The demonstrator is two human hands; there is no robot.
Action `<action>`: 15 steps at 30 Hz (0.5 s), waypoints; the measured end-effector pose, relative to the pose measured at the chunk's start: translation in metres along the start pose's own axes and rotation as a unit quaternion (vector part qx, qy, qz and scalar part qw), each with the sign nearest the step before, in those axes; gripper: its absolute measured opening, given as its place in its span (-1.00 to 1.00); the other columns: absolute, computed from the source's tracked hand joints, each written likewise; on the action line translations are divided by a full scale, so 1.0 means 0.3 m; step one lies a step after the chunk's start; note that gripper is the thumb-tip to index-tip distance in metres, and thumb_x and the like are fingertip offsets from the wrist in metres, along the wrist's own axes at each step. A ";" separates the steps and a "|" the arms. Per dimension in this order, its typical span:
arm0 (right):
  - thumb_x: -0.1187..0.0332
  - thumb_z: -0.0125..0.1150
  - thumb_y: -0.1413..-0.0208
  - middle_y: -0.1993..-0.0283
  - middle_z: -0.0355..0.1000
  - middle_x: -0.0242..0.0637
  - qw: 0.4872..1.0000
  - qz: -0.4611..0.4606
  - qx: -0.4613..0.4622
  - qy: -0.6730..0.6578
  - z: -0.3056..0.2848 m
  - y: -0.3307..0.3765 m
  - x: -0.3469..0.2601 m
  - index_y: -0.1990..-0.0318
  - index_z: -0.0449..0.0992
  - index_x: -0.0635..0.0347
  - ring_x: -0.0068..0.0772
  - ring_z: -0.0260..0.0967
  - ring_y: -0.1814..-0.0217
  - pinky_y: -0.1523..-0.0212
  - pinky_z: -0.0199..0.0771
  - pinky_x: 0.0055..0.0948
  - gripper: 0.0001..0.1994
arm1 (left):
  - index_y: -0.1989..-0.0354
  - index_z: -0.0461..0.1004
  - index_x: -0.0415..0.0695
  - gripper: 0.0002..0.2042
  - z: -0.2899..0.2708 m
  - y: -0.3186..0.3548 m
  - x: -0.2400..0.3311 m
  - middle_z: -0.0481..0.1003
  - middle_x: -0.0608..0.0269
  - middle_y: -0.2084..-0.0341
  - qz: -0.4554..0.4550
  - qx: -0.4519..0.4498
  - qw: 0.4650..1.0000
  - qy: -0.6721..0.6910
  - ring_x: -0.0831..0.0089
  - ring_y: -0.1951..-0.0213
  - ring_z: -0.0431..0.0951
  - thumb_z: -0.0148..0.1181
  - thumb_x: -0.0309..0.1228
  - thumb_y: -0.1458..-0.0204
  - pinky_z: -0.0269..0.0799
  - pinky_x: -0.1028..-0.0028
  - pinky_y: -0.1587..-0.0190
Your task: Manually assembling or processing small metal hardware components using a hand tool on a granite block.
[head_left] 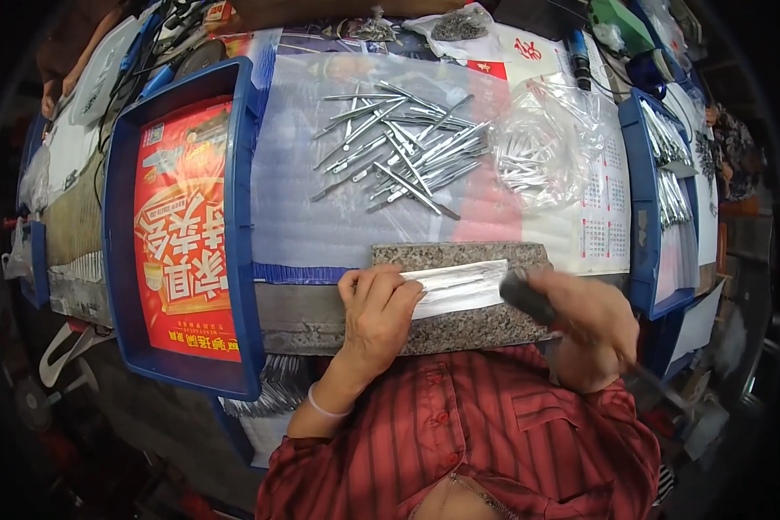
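A shiny silvery-white strip lies across a speckled granite slab at the table's near edge. My left hand is closed on its left end, fingertips pressing it near the stone. What lies under those fingers is hidden. My right hand grips what looks like a hammer, its dark head at the strip's right end and its thin handle running out to the lower right. The tool and this hand are slightly blurred. Beyond the slab, many slim metal pieces lie in a loose, crisscross pile.
A blue tray lined with a red printed sheet stands on the left. At right, a blue bin holds bundled metal pieces. A clear plastic bag lies beside the pile. Another person's arm shows at the upper left.
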State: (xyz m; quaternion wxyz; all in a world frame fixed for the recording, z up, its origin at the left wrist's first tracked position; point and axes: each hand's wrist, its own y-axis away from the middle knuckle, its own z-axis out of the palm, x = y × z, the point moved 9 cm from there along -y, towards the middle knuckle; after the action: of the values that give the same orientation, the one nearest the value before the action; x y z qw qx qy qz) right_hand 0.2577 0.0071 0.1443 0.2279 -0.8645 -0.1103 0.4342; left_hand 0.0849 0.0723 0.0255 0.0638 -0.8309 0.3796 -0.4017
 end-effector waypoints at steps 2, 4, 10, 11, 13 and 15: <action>0.44 0.20 -0.07 0.09 0.55 0.06 0.995 -0.094 -0.046 -0.003 0.045 -0.033 -0.059 0.09 0.52 0.39 -0.16 0.58 0.33 0.40 0.56 -0.38 -0.73 | 0.27 0.50 -0.10 -0.80 0.002 0.008 -0.008 0.43 0.28 0.37 -0.006 -0.002 1.000 -0.004 0.29 0.14 0.49 0.22 -0.51 0.13 0.18 0.23 0.06; 0.40 0.32 0.00 0.26 0.53 -0.12 0.973 0.000 -0.213 0.091 0.238 -0.019 0.024 0.15 0.51 0.28 -0.22 0.49 0.48 0.52 0.45 -0.40 -0.74 | 0.27 0.50 -0.10 -0.81 -0.003 0.012 -0.004 0.43 0.28 0.37 -0.006 -0.005 1.000 -0.001 0.28 0.13 0.49 0.22 -0.51 0.13 0.18 0.22 0.05; 0.07 -0.07 -0.35 0.34 0.52 -0.12 0.977 0.080 -0.199 0.011 0.322 0.043 0.143 0.14 0.50 0.31 -0.14 0.53 0.44 0.44 0.52 -0.34 -0.58 | 0.28 0.52 -0.13 -0.80 -0.004 0.008 -0.007 0.43 0.24 0.35 -0.023 -0.026 0.999 0.019 0.19 0.11 0.49 0.31 -0.55 0.12 0.20 0.24 0.03; 0.08 -0.07 -0.35 0.35 0.52 -0.10 0.978 0.087 -0.191 -0.003 0.318 0.043 0.148 0.15 0.49 0.32 -0.13 0.52 0.46 0.45 0.52 -0.33 -0.59 | 0.28 0.52 -0.13 -0.80 -0.008 0.013 -0.004 0.43 0.24 0.35 -0.023 -0.024 0.999 0.019 0.19 0.11 0.49 0.31 -0.55 0.12 0.20 0.24 0.03; 0.09 -0.06 -0.34 0.34 0.52 -0.10 0.980 0.075 -0.182 -0.003 0.322 0.042 0.150 0.14 0.49 0.32 -0.13 0.52 0.46 0.45 0.52 -0.33 -0.60 | 0.28 0.52 -0.13 -0.80 -0.031 0.022 -0.012 0.43 0.24 0.34 -0.037 -0.002 0.999 -0.010 0.18 0.10 0.49 0.31 -0.56 0.12 0.20 0.23 0.01; 0.11 -0.05 -0.34 0.34 0.52 -0.10 0.982 0.066 -0.176 -0.005 0.317 0.035 0.135 0.14 0.49 0.33 -0.14 0.52 0.46 0.46 0.52 -0.33 -0.61 | 0.27 0.52 -0.13 -0.79 -0.040 0.034 -0.021 0.43 0.23 0.33 -0.049 -0.001 0.999 -0.016 0.17 0.08 0.50 0.31 -0.57 0.12 0.21 0.22 -0.01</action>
State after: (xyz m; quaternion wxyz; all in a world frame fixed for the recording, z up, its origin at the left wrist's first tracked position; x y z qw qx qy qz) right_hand 0.2057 0.0421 0.0616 0.0428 -0.8943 -0.1291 0.4263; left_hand 0.0682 0.0718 0.0255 0.0497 -0.8551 0.3373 -0.3905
